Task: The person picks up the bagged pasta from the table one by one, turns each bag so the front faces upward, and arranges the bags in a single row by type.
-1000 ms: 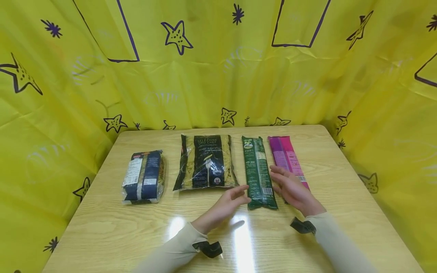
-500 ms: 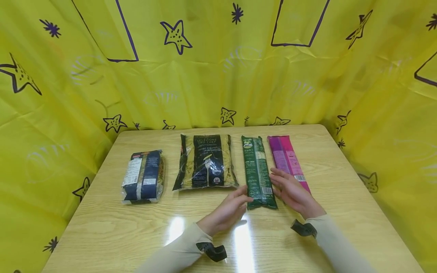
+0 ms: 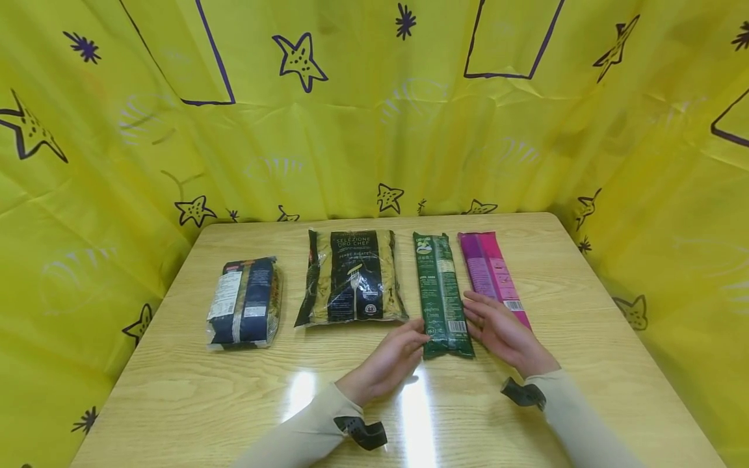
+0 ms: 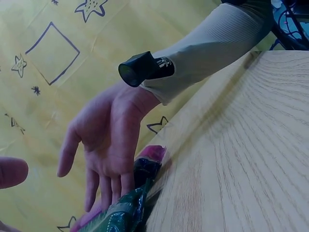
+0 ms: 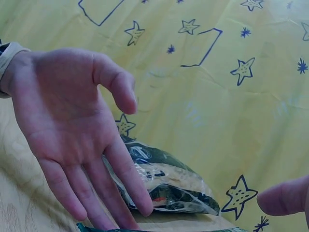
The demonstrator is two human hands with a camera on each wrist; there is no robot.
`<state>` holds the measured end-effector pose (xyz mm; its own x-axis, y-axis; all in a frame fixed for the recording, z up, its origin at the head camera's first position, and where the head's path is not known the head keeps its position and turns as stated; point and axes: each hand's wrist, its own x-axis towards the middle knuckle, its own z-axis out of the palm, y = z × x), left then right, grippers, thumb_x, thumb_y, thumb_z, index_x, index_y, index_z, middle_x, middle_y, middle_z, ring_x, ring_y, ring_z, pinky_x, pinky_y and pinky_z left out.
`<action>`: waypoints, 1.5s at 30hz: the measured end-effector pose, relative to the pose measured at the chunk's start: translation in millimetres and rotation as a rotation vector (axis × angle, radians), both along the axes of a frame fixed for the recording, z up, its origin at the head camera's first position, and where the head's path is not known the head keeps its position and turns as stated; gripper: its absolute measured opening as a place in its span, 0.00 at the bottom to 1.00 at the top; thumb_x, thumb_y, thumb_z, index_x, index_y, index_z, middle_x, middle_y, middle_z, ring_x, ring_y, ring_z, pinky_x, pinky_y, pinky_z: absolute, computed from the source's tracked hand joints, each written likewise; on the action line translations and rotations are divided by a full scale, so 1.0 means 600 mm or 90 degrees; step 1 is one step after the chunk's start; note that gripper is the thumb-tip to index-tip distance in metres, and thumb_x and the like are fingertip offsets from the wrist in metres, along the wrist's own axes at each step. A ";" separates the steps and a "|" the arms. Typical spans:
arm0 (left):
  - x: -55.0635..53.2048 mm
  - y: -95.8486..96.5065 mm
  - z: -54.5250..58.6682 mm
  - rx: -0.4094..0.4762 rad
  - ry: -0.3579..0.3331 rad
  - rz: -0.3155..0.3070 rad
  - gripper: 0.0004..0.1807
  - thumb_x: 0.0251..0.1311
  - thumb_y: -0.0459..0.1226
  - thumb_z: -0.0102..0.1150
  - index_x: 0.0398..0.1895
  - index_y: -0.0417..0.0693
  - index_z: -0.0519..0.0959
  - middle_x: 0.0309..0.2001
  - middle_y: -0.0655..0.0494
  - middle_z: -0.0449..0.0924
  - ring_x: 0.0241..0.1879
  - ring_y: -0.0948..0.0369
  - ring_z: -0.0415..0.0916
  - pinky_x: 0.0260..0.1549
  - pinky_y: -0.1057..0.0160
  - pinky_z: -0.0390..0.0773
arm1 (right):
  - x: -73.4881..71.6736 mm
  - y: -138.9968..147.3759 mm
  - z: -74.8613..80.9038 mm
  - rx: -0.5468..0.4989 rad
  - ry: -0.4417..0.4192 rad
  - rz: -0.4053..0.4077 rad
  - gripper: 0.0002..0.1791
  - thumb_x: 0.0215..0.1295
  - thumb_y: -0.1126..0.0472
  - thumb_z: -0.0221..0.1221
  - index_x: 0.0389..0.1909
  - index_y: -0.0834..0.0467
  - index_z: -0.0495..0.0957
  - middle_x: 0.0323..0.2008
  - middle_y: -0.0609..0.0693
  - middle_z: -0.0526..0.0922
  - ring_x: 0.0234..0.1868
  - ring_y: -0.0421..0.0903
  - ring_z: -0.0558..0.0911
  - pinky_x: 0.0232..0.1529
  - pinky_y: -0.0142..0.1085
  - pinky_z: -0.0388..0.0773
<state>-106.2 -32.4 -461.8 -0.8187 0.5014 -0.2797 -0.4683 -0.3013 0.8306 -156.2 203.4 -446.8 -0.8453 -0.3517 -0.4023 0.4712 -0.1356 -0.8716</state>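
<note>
A long green packet of spaghetti [image 3: 441, 292] lies flat on the table between the two hands. My left hand [image 3: 386, 361] is at its lower left edge, fingertips against or very near the side and thumb above. My right hand [image 3: 506, 335] is at the lower right edge, between the green packet and a pink and purple packet [image 3: 488, 266], part of which it covers. Across in the left wrist view, the right hand [image 4: 113, 130] shows straight fingers reaching to the green packet. The left hand [image 5: 72, 121] in the right wrist view also has extended fingers, their tips partly hidden.
A large black and clear bag of penne [image 3: 357, 279] lies left of the green packet. Farther left is a smaller navy pasta packet [image 3: 246, 302]. All lie on a wooden table [image 3: 175, 403], with a yellow patterned curtain [image 3: 351, 143] behind and at both sides.
My left hand has moved slightly right, closer to the green packet's edge. The right hand has shifted a little lower. The packets stay almost in place.
</note>
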 end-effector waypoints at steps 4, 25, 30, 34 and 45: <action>0.002 0.000 0.000 -0.012 -0.003 -0.002 0.45 0.69 0.36 0.50 0.82 0.32 0.39 0.83 0.34 0.40 0.82 0.36 0.42 0.82 0.40 0.41 | 0.000 0.002 0.000 -0.020 0.006 0.015 0.40 0.84 0.57 0.42 0.83 0.62 0.28 0.84 0.64 0.36 0.85 0.60 0.41 0.85 0.53 0.42; -0.004 0.002 -0.004 -0.060 0.000 -0.005 0.42 0.67 0.38 0.53 0.82 0.41 0.50 0.77 0.35 0.61 0.76 0.39 0.61 0.78 0.41 0.59 | -0.012 0.010 -0.012 0.002 0.006 0.036 0.41 0.83 0.52 0.45 0.83 0.63 0.34 0.73 0.56 0.66 0.74 0.46 0.66 0.77 0.41 0.63; 0.002 0.004 -0.003 -0.081 -0.006 0.005 0.45 0.66 0.38 0.54 0.83 0.42 0.46 0.79 0.33 0.54 0.75 0.32 0.59 0.77 0.35 0.57 | -0.014 0.011 -0.017 -0.028 0.002 0.032 0.27 0.82 0.52 0.48 0.73 0.62 0.58 0.55 0.43 0.78 0.58 0.37 0.76 0.63 0.31 0.74; 0.005 0.007 -0.002 -0.109 -0.006 0.019 0.47 0.65 0.39 0.56 0.84 0.45 0.45 0.82 0.33 0.43 0.76 0.28 0.53 0.76 0.31 0.53 | -0.014 0.010 -0.018 -0.037 -0.009 0.030 0.22 0.82 0.52 0.48 0.67 0.60 0.62 0.54 0.46 0.75 0.58 0.41 0.74 0.63 0.34 0.75; 0.005 0.013 0.000 -0.109 0.041 0.029 0.46 0.64 0.36 0.55 0.83 0.41 0.47 0.84 0.39 0.39 0.82 0.36 0.40 0.80 0.34 0.42 | -0.018 0.008 -0.007 -0.065 -0.028 0.026 0.38 0.84 0.52 0.41 0.82 0.65 0.36 0.78 0.68 0.51 0.77 0.59 0.60 0.71 0.44 0.73</action>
<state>-103.2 -24.4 -461.6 -0.8581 0.4131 -0.3049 -0.4022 -0.1718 0.8993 -167.0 208.1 -450.9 -0.8116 -0.4269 -0.3989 0.5156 -0.2023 -0.8326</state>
